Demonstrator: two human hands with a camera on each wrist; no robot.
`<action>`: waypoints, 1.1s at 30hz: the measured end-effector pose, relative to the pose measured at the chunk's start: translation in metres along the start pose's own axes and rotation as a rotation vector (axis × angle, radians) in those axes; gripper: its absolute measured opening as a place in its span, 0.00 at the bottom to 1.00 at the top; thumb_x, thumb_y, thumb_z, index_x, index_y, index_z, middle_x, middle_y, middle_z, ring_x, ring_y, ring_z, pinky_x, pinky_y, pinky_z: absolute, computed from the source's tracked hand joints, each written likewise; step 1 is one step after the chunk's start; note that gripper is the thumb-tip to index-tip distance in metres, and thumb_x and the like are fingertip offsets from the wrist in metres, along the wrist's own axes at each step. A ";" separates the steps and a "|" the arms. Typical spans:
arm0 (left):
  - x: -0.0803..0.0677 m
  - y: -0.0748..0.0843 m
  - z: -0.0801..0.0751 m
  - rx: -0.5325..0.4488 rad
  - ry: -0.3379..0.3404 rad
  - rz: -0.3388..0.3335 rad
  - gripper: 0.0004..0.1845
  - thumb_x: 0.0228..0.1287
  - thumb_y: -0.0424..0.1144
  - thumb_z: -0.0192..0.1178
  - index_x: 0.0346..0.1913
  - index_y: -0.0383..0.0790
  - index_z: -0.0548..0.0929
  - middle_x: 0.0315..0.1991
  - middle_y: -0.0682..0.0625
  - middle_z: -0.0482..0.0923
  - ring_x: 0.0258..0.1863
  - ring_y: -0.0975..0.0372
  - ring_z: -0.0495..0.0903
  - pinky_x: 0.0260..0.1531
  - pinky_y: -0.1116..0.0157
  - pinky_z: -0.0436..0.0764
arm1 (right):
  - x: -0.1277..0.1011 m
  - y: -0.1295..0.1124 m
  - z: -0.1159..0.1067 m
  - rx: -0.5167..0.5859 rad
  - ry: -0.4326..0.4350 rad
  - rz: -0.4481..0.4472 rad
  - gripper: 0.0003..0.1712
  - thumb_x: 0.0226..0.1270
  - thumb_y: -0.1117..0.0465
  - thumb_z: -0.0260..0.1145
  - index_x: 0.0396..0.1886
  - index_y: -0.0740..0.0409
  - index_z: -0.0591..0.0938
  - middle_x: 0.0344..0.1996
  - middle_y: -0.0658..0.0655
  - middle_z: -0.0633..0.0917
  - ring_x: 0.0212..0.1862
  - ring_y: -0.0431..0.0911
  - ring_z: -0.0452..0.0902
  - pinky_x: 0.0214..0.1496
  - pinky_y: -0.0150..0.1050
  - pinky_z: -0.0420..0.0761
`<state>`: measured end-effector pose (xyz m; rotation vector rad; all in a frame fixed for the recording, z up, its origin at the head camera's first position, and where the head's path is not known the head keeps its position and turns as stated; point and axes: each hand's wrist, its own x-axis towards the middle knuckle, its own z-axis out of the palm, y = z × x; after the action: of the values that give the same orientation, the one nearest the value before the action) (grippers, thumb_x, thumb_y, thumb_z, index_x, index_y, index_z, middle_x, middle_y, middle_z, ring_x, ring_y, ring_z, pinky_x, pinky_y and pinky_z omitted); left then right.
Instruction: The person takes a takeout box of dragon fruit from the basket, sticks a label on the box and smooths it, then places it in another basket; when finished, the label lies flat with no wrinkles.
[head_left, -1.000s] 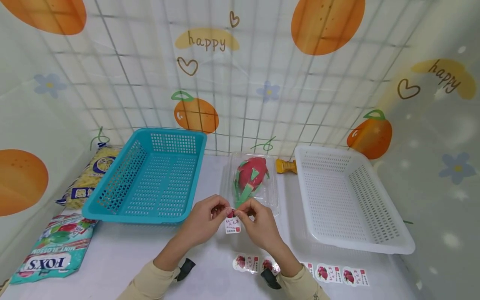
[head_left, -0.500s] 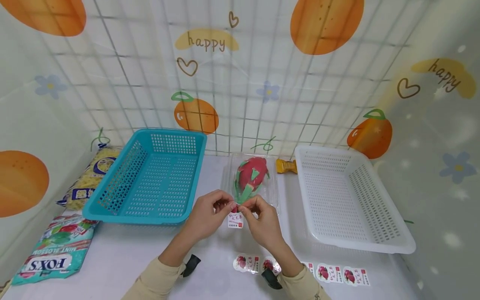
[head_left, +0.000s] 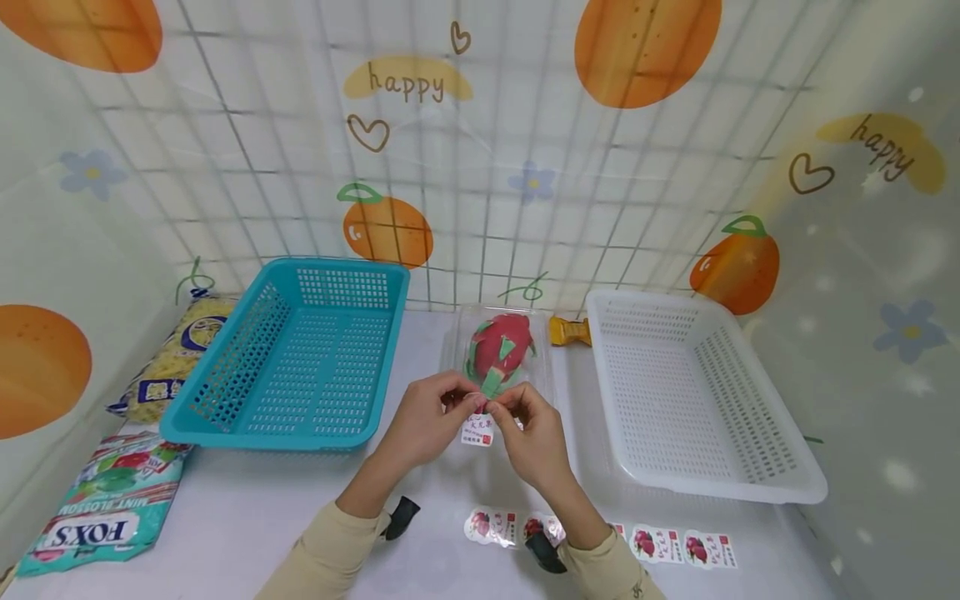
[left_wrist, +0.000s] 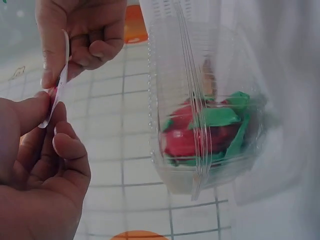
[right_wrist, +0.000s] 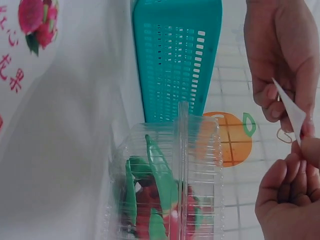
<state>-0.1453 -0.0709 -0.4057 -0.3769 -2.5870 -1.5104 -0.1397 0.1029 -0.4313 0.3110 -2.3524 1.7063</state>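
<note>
Between both hands hangs a white sticker (head_left: pixel 477 429) with a dragon fruit picture and red and dark lettering. My left hand (head_left: pixel 431 419) pinches its upper edge between thumb and fingers, and my right hand (head_left: pixel 534 433) pinches the same edge from the other side. In the left wrist view the sticker (left_wrist: pixel 62 80) shows nearly edge-on, slightly bent. Just beyond the fingers lies a clear plastic clamshell box (left_wrist: pixel 170 65), closed over a red and green dragon fruit (head_left: pixel 501 343). The fingertips overlap the near end of the box in the head view.
A teal basket (head_left: pixel 281 435) stands left and a white basket (head_left: pixel 712 487) right. Several dragon fruit stickers (head_left: pixel 491 527) lie in a row along the front. A yellow wrapped piece (head_left: pixel 570 331) sits beside the white basket. A FOX'S bag (head_left: pixel 108 508) and a pasta bag (head_left: pixel 172 358) lie far left.
Both hands have moved slightly forward and to the right with the sticker, closer to the clamshell box. The box, baskets and row of stickers stay in place.
</note>
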 end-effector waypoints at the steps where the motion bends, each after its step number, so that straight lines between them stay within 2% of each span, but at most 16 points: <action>1: 0.001 0.000 0.001 0.000 0.006 0.000 0.03 0.67 0.41 0.68 0.38 0.47 0.89 0.28 0.56 0.80 0.28 0.62 0.74 0.26 0.69 0.74 | 0.000 0.000 0.000 0.008 0.005 0.000 0.05 0.67 0.61 0.72 0.35 0.56 0.82 0.29 0.53 0.85 0.33 0.39 0.77 0.35 0.29 0.75; 7: 0.005 0.003 0.004 -0.003 0.032 0.010 0.03 0.68 0.40 0.68 0.39 0.46 0.89 0.27 0.55 0.79 0.28 0.62 0.74 0.26 0.70 0.75 | 0.001 0.003 0.002 0.036 -0.008 0.019 0.07 0.69 0.62 0.71 0.43 0.58 0.84 0.33 0.54 0.86 0.36 0.39 0.79 0.38 0.30 0.78; 10: 0.008 0.004 0.003 -0.003 0.050 0.017 0.03 0.68 0.40 0.68 0.39 0.46 0.88 0.28 0.54 0.79 0.29 0.61 0.75 0.27 0.69 0.75 | 0.001 0.004 0.003 -0.002 -0.049 0.026 0.04 0.69 0.61 0.71 0.36 0.56 0.85 0.28 0.52 0.84 0.32 0.39 0.77 0.34 0.30 0.76; 15: 0.014 0.006 0.003 -0.011 0.052 0.006 0.03 0.68 0.41 0.68 0.39 0.45 0.88 0.29 0.53 0.80 0.30 0.60 0.76 0.28 0.69 0.78 | 0.000 0.004 0.005 -0.067 -0.048 0.030 0.17 0.69 0.58 0.71 0.20 0.53 0.78 0.18 0.48 0.76 0.26 0.39 0.71 0.27 0.30 0.69; 20: 0.021 0.007 0.005 -0.024 0.040 0.003 0.04 0.67 0.41 0.68 0.39 0.45 0.87 0.29 0.53 0.81 0.31 0.60 0.76 0.29 0.68 0.79 | 0.001 0.003 0.005 -0.078 -0.013 0.084 0.20 0.69 0.56 0.71 0.18 0.54 0.77 0.15 0.49 0.75 0.22 0.39 0.68 0.22 0.30 0.65; 25: 0.027 0.009 0.007 -0.043 0.040 0.013 0.05 0.68 0.43 0.68 0.39 0.46 0.88 0.29 0.53 0.81 0.30 0.60 0.76 0.29 0.68 0.78 | 0.003 0.004 0.004 -0.064 -0.003 0.135 0.22 0.68 0.52 0.72 0.17 0.56 0.79 0.14 0.50 0.78 0.20 0.39 0.71 0.19 0.30 0.65; 33: 0.036 0.007 0.011 -0.044 0.047 0.017 0.05 0.69 0.43 0.68 0.40 0.46 0.88 0.29 0.53 0.82 0.30 0.60 0.76 0.28 0.68 0.78 | 0.007 0.007 0.001 -0.036 -0.015 0.150 0.22 0.71 0.52 0.69 0.18 0.57 0.80 0.14 0.48 0.76 0.19 0.37 0.68 0.20 0.30 0.64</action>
<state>-0.1780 -0.0528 -0.3970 -0.3622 -2.5124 -1.5532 -0.1484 0.1036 -0.4364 0.1449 -2.4710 1.7288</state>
